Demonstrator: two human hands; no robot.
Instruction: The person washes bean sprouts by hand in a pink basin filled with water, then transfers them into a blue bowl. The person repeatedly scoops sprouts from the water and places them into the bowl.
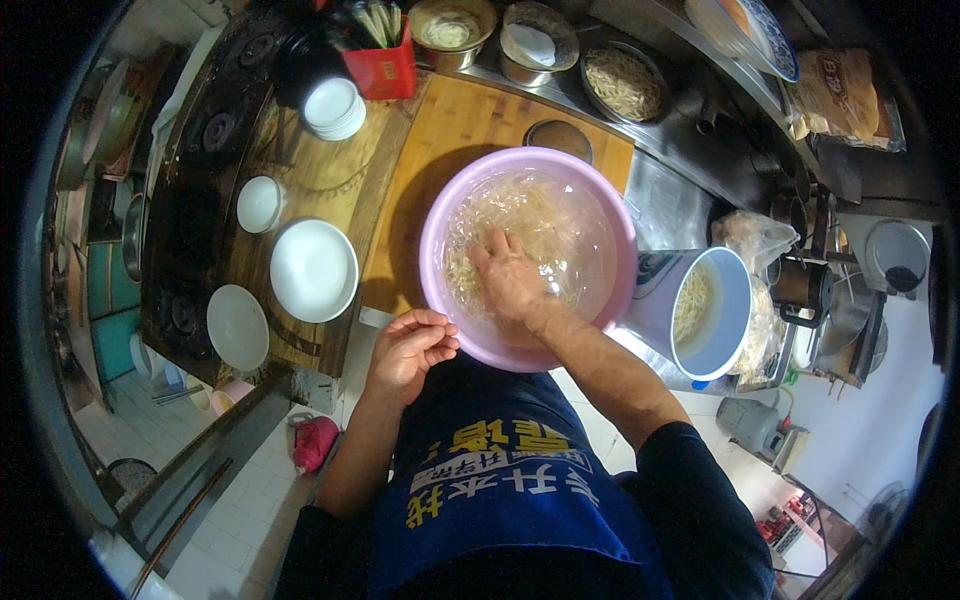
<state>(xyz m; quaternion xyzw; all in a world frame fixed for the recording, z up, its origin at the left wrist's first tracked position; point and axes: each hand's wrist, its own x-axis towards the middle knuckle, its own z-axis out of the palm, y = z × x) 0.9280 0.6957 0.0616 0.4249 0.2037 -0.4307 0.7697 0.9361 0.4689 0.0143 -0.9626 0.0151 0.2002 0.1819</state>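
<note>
A pink plastic basin (624, 225) full of water stands partly on a wooden cutting board (405, 187). Pale bean sprouts (525, 199) float and lie in the water. My right hand (510, 277) reaches into the basin among them, fingers spread and partly under water; whether it grips any sprouts cannot be told. My left hand (416, 349) is at the basin's near left rim, its thumb and fingertips drawn together; whether something small is between them is unclear. Right of the basin, a light blue bucket (739, 315) holds more pale sprouts in cloudy liquid.
White bowls (313, 270) and stacked small dishes (334, 105) sit on the wooden counter at left. A red container (382, 71) stands behind. Metal bowls (529, 45) and a bowl of pale strips (622, 82) line the back. Plastic bags (754, 232) lie beyond the bucket.
</note>
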